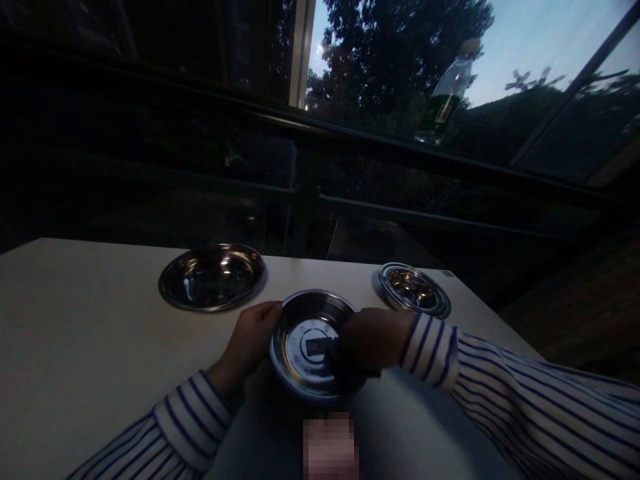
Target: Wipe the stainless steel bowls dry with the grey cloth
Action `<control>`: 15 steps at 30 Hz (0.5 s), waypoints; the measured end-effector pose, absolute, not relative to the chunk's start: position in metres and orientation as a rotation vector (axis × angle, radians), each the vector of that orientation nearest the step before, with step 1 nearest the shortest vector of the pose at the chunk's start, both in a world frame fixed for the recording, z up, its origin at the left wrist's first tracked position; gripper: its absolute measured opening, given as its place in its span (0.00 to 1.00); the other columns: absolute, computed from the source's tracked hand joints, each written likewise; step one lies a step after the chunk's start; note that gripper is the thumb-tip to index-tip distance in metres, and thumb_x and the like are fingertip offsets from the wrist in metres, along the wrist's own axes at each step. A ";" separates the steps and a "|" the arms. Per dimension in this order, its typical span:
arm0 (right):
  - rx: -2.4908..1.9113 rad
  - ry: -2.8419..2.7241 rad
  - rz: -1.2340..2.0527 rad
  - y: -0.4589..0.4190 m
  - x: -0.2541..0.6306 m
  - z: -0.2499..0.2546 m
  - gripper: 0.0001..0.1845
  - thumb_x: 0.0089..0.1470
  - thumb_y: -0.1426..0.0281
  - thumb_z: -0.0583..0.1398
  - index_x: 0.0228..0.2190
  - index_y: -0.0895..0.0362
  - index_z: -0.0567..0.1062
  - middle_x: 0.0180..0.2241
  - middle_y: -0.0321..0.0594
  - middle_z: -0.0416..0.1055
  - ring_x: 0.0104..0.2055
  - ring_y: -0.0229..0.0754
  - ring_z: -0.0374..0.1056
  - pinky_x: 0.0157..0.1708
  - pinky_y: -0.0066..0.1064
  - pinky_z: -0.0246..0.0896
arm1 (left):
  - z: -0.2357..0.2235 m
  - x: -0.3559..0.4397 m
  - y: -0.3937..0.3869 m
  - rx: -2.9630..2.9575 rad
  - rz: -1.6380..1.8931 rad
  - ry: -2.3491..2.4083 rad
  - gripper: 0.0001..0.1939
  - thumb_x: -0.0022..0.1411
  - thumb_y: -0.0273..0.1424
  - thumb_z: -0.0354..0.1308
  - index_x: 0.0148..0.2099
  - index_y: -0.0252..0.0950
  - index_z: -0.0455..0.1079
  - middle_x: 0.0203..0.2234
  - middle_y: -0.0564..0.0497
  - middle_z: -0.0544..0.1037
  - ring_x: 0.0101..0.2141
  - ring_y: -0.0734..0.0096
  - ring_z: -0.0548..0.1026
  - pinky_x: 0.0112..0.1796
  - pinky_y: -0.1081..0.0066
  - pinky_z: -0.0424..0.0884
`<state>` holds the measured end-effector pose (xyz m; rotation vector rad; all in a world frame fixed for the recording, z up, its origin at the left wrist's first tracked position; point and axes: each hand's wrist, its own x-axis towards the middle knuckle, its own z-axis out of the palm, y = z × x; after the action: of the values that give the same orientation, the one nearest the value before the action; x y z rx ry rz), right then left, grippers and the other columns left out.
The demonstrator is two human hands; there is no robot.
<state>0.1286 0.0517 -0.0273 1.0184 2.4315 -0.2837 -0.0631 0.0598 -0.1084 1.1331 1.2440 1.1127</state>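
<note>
A round stainless steel bowl (297, 363) is tilted toward me over the front of the table, its shiny inside facing up. A small dark square mark shows at the middle of its bottom. My left hand (253, 337) grips the bowl's left rim, thumb on top and fingers hidden beneath. My right hand (375, 337) is closed at the bowl's right side, partly over the inside. Something dark lies under its fingers, but shadow hides what it is.
On the white table (125, 353), a wide metal dish (213, 277) lies at back left. A smaller metal dish (415, 290) with bright reflections lies at back right. Beyond are a dark window rail (370, 140) and a yellow-capped plastic bottle (447, 97).
</note>
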 end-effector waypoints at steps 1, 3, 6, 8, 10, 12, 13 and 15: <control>1.046 2.453 -0.195 0.055 0.129 -0.028 0.06 0.47 0.77 0.58 0.27 0.63 0.76 0.29 0.52 0.74 0.34 0.52 0.70 0.32 0.41 0.63 | -0.108 -0.063 0.060 1.121 1.116 1.229 0.15 0.49 0.39 0.57 0.30 0.32 0.75 0.17 0.51 0.76 0.20 0.68 0.71 0.22 0.71 0.65; 1.088 2.522 -0.060 0.063 0.125 -0.034 0.08 0.50 0.79 0.55 0.31 0.64 0.75 0.36 0.57 0.72 0.41 0.55 0.68 0.37 0.46 0.62 | -0.108 -0.062 0.060 1.116 1.125 1.202 0.15 0.49 0.39 0.58 0.32 0.31 0.75 0.18 0.50 0.76 0.22 0.67 0.72 0.24 0.71 0.66; 1.134 2.634 0.015 0.075 0.112 -0.051 0.14 0.54 0.80 0.51 0.40 0.63 0.72 0.43 0.58 0.68 0.45 0.51 0.66 0.38 0.42 0.64 | -0.109 -0.062 0.059 1.119 1.130 1.174 0.15 0.49 0.38 0.58 0.34 0.31 0.75 0.19 0.50 0.77 0.22 0.67 0.72 0.24 0.71 0.67; 1.159 2.693 0.006 0.081 0.102 -0.063 0.15 0.54 0.80 0.51 0.43 0.64 0.70 0.43 0.58 0.67 0.44 0.49 0.66 0.39 0.40 0.64 | -0.110 -0.062 0.059 1.118 1.147 1.183 0.15 0.50 0.38 0.57 0.34 0.31 0.75 0.20 0.50 0.77 0.23 0.67 0.72 0.25 0.71 0.67; 1.157 2.744 -0.048 0.084 0.092 -0.072 0.14 0.54 0.78 0.52 0.43 0.64 0.70 0.43 0.55 0.68 0.43 0.46 0.67 0.40 0.37 0.63 | -0.112 -0.064 0.060 1.131 1.179 1.212 0.15 0.51 0.38 0.57 0.34 0.32 0.75 0.20 0.50 0.77 0.25 0.66 0.73 0.26 0.71 0.68; 1.110 2.780 -0.138 0.082 0.083 -0.075 0.14 0.55 0.77 0.52 0.44 0.62 0.69 0.43 0.49 0.69 0.44 0.42 0.67 0.41 0.32 0.63 | -0.114 -0.065 0.061 1.157 1.214 1.244 0.14 0.51 0.38 0.56 0.33 0.32 0.75 0.20 0.50 0.77 0.26 0.66 0.73 0.27 0.70 0.68; 1.069 2.785 -0.188 0.079 0.080 -0.075 0.15 0.56 0.76 0.52 0.45 0.61 0.69 0.43 0.46 0.70 0.43 0.40 0.67 0.40 0.28 0.62 | -0.115 -0.066 0.061 1.169 1.229 1.258 0.14 0.51 0.38 0.56 0.32 0.32 0.75 0.21 0.50 0.76 0.26 0.66 0.73 0.27 0.71 0.68; 0.971 2.758 -0.278 0.072 0.079 -0.071 0.14 0.56 0.74 0.54 0.45 0.58 0.70 0.42 0.40 0.72 0.41 0.36 0.68 0.37 0.23 0.62 | -0.115 -0.066 0.060 1.186 1.244 1.294 0.14 0.51 0.38 0.56 0.31 0.32 0.75 0.20 0.51 0.76 0.24 0.68 0.71 0.25 0.72 0.66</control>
<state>0.0786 0.0717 -0.0707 0.9705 2.7581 -0.2782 -0.0662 0.0604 -0.1146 1.1858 1.2937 1.2437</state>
